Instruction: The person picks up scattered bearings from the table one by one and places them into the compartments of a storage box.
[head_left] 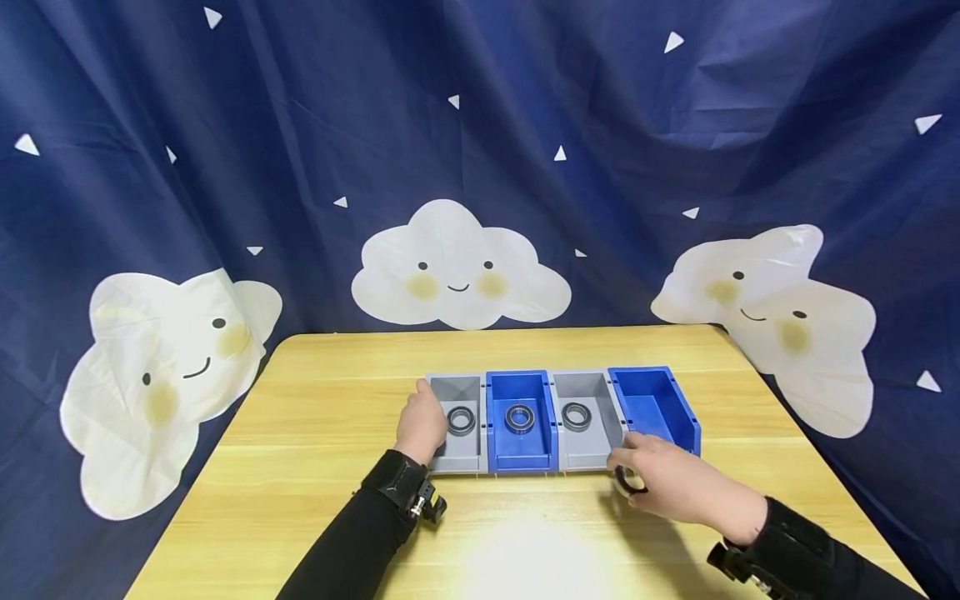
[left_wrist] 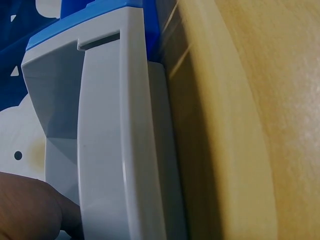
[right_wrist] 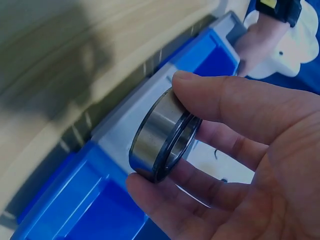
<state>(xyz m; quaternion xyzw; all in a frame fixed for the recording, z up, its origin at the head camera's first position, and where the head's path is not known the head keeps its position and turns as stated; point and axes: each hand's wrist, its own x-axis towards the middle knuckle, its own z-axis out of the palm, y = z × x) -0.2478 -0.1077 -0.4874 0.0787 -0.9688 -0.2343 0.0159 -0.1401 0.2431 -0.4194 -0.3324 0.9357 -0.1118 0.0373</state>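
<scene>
In the head view, a row of joined bins runs across the table. My right hand (head_left: 663, 479) holds a ball bearing (right_wrist: 162, 135) just in front of the right-hand blue bin (head_left: 651, 408). The right wrist view shows the thumb on one side of the steel ring and fingertips below it. At the row's other end, my left hand (head_left: 422, 423) grips the side wall of the left grey bin (left_wrist: 102, 135); part of its grip is hidden. A bearing (head_left: 461, 421) lies in that bin, another bearing (head_left: 520, 419) in the middle blue bin (head_left: 521, 463), and a third bearing (head_left: 576, 417) in the second grey bin (head_left: 588, 460).
The bins stand on a light wooden table (head_left: 337, 392). Behind it hangs a dark blue curtain (head_left: 480, 167) printed with white clouds and triangles. Each wrist wears a black strap with a small camera. Bright glare lies on the table's near part.
</scene>
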